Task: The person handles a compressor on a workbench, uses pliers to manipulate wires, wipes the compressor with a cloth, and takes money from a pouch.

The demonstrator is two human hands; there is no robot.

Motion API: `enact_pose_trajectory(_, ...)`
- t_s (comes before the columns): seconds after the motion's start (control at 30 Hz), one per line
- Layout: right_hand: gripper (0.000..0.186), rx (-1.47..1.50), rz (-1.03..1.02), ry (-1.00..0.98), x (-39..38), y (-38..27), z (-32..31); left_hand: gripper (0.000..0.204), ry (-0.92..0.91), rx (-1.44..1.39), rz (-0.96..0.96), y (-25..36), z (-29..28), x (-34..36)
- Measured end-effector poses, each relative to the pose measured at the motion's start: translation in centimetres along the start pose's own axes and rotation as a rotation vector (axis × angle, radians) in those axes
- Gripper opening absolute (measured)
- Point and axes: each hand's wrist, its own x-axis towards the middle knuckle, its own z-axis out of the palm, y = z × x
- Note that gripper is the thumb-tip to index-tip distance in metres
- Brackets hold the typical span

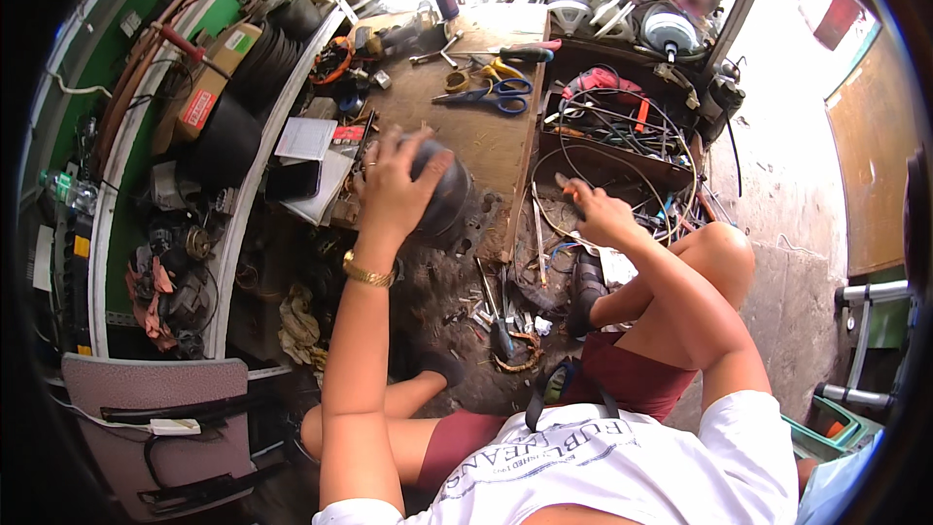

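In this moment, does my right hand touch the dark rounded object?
Apart. The head view plainly shows wooden benchtop between the right hand and the dark rounded object under the left hand.

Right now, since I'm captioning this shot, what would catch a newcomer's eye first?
Probably the dark round object under the left hand, at the bench's near end. Next, the blue scissors farther up the bench, and the red tool right of it.

Wooden bench (491, 148); dark dome (444, 190), scissors (496, 94), screwdriver (530, 55)
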Motion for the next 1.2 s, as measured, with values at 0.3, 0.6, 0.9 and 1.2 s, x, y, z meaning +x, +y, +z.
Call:
enact_pose_trajectory(0.3, 0.064, -0.003, 0.23, 0.052, 4.7, 5.9, 13.5, 0.045, 0.014, 0.21, 0.088, 1.3, 1.7, 0.5)
enact_pose_trajectory(0.6, 0.07, 0.001, 0.337, 0.202, 6.2, 5.9, 22.0, 0.047, -0.076, 0.134, 0.203, 0.8, 1.0, 1.1)
enact_pose_trajectory(0.9, 0.065, 0.238, 0.396, 0.418, 7.9, 4.1, 21.9, 0.057, 0.001, 0.25, 0.107, 2.1, 1.5, 0.3)
enact_pose_trajectory(1.2, 0.066, 0.507, 0.515, 0.679, 11.1, 3.5, 18.9, 0.065, -0.102, 0.194, 0.148, 1.0, 0.8, -0.3)
